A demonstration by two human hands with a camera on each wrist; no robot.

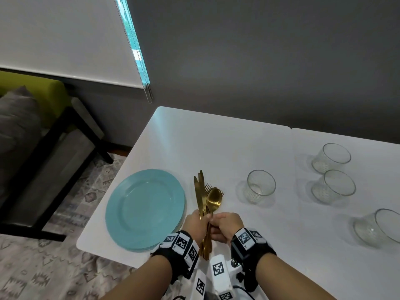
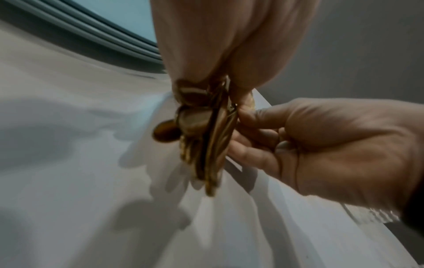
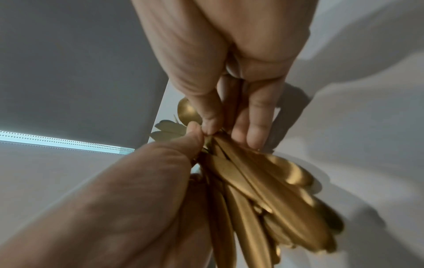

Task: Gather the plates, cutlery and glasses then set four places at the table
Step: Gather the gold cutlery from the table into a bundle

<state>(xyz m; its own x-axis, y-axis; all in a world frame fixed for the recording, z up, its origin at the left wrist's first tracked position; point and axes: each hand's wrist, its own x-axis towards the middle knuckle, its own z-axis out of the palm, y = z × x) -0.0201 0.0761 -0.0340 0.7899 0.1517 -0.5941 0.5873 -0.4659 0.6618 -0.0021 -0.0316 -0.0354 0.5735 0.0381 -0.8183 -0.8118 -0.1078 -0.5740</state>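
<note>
The head view is evenly lit and sharp, with cool daylight from the gap beside the window blind [image 1: 65, 37] putting a pale sheen on the tabletop [image 1: 216, 148]; wide-angle bending shows at the edges. Both wrist views are dimmer and soft: the gold cutlery [image 3: 263, 199] smears with blur, and broad soft shadows cross the tabletop.

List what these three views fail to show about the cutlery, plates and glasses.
- Cutlery bundle: piece count unclear; left hand and right hand cover the middle in the head view, and both wrist views blur the handles.
- Plate stack: number of plates too fine to count at its edge.
- Nearest glass: cut off by the head view's right edge.
</note>
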